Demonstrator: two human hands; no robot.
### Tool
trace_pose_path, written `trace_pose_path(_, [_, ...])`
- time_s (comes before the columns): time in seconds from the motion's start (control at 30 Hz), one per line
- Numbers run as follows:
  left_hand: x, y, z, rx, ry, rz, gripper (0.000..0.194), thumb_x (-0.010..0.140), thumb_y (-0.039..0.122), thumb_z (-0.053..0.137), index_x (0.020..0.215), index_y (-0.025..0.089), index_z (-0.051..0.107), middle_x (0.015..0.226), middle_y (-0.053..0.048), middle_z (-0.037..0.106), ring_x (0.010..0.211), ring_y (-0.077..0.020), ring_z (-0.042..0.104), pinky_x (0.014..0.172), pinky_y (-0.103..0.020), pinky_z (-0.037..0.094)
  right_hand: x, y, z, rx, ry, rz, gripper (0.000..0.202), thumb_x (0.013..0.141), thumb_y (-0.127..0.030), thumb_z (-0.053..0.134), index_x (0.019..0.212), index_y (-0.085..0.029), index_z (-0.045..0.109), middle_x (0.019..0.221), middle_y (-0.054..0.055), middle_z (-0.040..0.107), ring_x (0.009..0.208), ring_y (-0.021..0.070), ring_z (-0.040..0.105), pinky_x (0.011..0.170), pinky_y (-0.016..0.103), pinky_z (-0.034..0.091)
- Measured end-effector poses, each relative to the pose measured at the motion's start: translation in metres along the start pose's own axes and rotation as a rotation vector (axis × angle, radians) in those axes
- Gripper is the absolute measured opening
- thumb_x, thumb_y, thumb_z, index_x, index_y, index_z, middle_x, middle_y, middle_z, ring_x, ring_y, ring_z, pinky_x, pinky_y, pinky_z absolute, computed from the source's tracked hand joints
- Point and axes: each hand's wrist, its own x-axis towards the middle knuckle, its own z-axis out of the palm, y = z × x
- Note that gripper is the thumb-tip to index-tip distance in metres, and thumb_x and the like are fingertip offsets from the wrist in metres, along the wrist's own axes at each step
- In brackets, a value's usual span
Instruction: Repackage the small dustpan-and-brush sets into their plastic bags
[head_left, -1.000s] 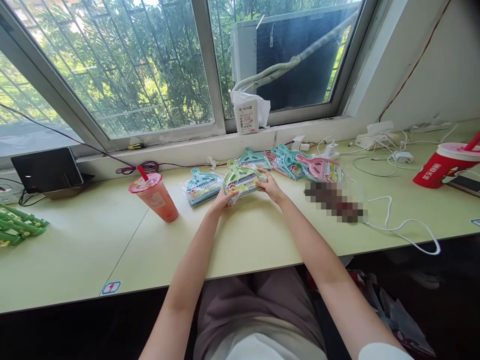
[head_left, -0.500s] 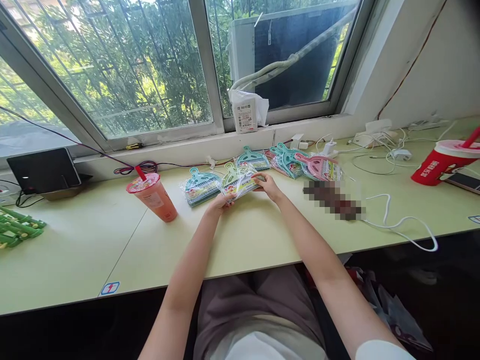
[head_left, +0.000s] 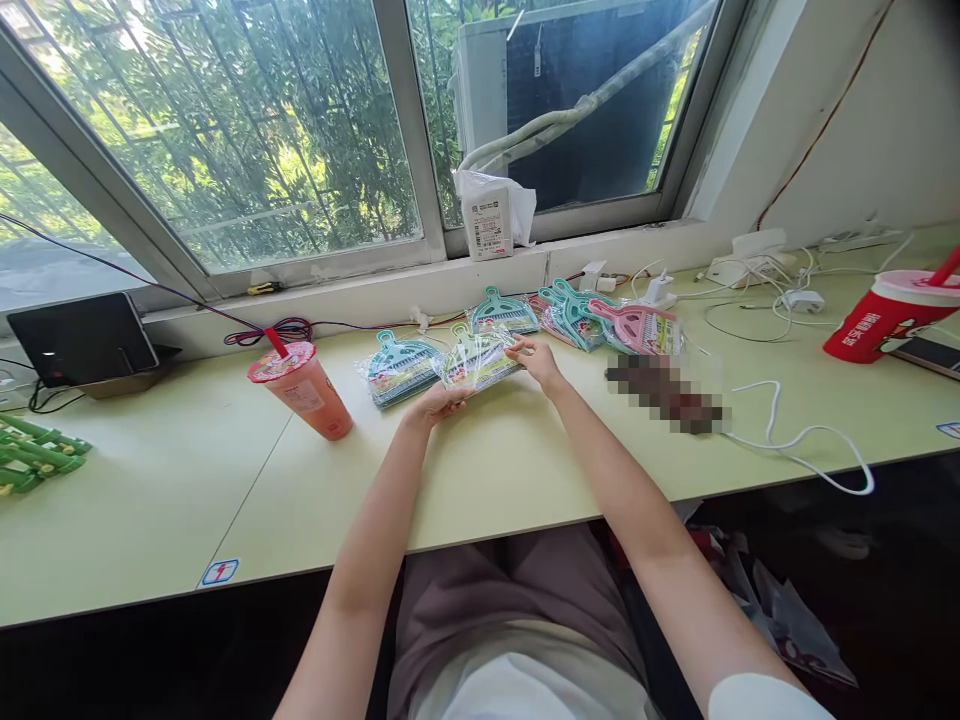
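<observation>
Both hands hold a light green brush-and-dustpan set (head_left: 480, 362) in clear plastic wrap, tilted above the table. My left hand (head_left: 442, 402) grips its lower left edge, and my right hand (head_left: 534, 358) pinches the right side. Just left of it lies a stack of blue-green wrapped sets (head_left: 403, 368). Behind it is another teal wrapped set (head_left: 504, 312). To the right, several teal sets (head_left: 574, 312) lie in a pile, with a pink wrapped set (head_left: 641, 326) at their right side.
An orange drink cup (head_left: 307, 392) stands at left, near a dark tablet (head_left: 84, 340). Green stalks (head_left: 37, 455) lie far left. A red cup (head_left: 885, 318), white cable (head_left: 806, 440) and a blurred dark item (head_left: 667, 392) are at right. A box (head_left: 489, 225) sits on the sill.
My left hand has shifted slightly left along the lower edge of the green set. My right hand stays at its right side. The view has shifted slightly.
</observation>
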Motion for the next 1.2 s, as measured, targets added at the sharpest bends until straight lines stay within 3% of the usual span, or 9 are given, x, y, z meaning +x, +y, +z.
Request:
trace_pose_path(0.13, [0.002, -0.003, -0.007, 0.065, -0.039, 0.061, 0.05, 0.058, 0.017, 0.085, 0.101, 0.012, 0.062, 0.085, -0.005, 0.068, 0.053, -0.0032, 0.053, 0.043, -0.013, 0.037, -0.004, 0.002, 0.003, -0.088, 0.053, -0.028, 0.023, 0.068, -0.036, 0.079, 0.082, -0.02, 0.073, 0.133, 0.01, 0.059, 0.125, 0.0296, 0.053, 0.107, 0.046, 0.041])
trace_pose_path(0.27, [0.002, -0.005, -0.013, 0.108, -0.082, 0.118, 0.062, 0.061, 0.023, 0.085, 0.116, 0.015, 0.057, 0.091, -0.006, 0.069, 0.057, -0.0046, 0.055, 0.049, -0.016, 0.041, -0.003, 0.003, 0.004, -0.002, 0.051, 0.138, 0.051, 0.062, -0.026, 0.082, 0.11, -0.021, 0.066, 0.12, 0.011, 0.066, 0.12, 0.0266, 0.057, 0.097, 0.042, 0.05])
trace_pose_path(0.4, [-0.002, 0.001, -0.008, 0.092, -0.124, 0.166, 0.058, 0.072, 0.044, 0.076, 0.119, 0.016, 0.057, 0.097, -0.009, 0.07, 0.057, -0.0064, 0.057, 0.054, -0.018, 0.045, 0.001, -0.004, 0.002, 0.234, -0.034, 0.422, 0.031, 0.059, -0.015, 0.082, 0.086, -0.011, 0.067, 0.086, 0.01, 0.071, 0.082, 0.0219, 0.068, 0.074, 0.035, 0.058])
trace_pose_path(0.5, [-0.006, 0.008, 0.004, 0.004, -0.134, 0.226, 0.065, 0.079, 0.066, 0.056, 0.121, 0.017, 0.057, 0.105, -0.013, 0.069, 0.069, -0.0153, 0.066, 0.056, -0.024, 0.05, 0.002, -0.01, -0.001, 0.329, 0.033, 0.412, 0.026, 0.058, -0.013, 0.083, 0.076, -0.012, 0.065, 0.071, 0.003, 0.068, 0.068, 0.0149, 0.064, 0.067, 0.029, 0.057])
trace_pose_path(0.57, [-0.009, 0.013, 0.011, -0.032, -0.13, 0.295, 0.069, 0.079, 0.07, 0.051, 0.126, 0.019, 0.053, 0.118, -0.014, 0.065, 0.086, -0.0228, 0.068, 0.063, -0.03, 0.055, 0.003, -0.012, -0.001, 0.353, 0.101, 0.402, 0.027, 0.058, -0.014, 0.084, 0.077, -0.013, 0.064, 0.069, 0.001, 0.067, 0.066, 0.0132, 0.063, 0.067, 0.028, 0.056])
trace_pose_path(0.73, [-0.006, 0.012, 0.02, 0.181, 0.078, 0.466, 0.082, 0.067, 0.042, 0.079, 0.137, 0.025, 0.039, 0.124, -0.012, 0.061, 0.092, -0.0216, 0.068, 0.071, -0.032, 0.058, 0.006, -0.01, 0.001, 0.313, 0.171, 0.392, 0.035, 0.061, -0.022, 0.084, 0.089, -0.013, 0.065, 0.082, 0.004, 0.069, 0.074, 0.0156, 0.065, 0.07, 0.031, 0.057])
trace_pose_path(0.93, [0.016, 0.002, 0.016, 0.022, 0.401, 0.329, 0.033, 0.089, 0.031, 0.056, 0.119, 0.018, 0.052, 0.106, -0.009, 0.065, 0.071, -0.0135, 0.067, 0.061, -0.028, 0.06, 0.003, -0.004, 0.012, 0.107, 0.078, 0.275, 0.051, 0.063, -0.036, 0.084, 0.108, -0.019, 0.065, 0.09, 0.006, 0.071, 0.089, 0.0227, 0.068, 0.083, 0.04, 0.056])
trace_pose_path(1.07, [0.02, 0.0, 0.007, -0.062, 0.534, 0.32, 0.026, 0.088, 0.024, 0.056, 0.113, 0.017, 0.057, 0.101, -0.008, 0.063, 0.075, -0.0142, 0.065, 0.063, -0.03, 0.062, -0.006, -0.011, 0.02, 0.123, -0.022, 0.221, 0.057, 0.067, -0.041, 0.082, 0.115, -0.021, 0.061, 0.093, 0.006, 0.071, 0.089, 0.0219, 0.068, 0.085, 0.041, 0.056])
trace_pose_path(1.2, [0.018, 0.001, -0.001, -0.035, 0.61, 0.345, 0.023, 0.089, 0.021, 0.05, 0.111, 0.018, 0.056, 0.102, -0.008, 0.061, 0.074, -0.013, 0.063, 0.059, -0.028, 0.061, -0.014, -0.022, 0.017, 0.267, -0.242, 0.17, 0.059, 0.068, -0.039, 0.081, 0.118, -0.02, 0.058, 0.099, 0.008, 0.07, 0.088, 0.0202, 0.067, 0.08, 0.039, 0.058])
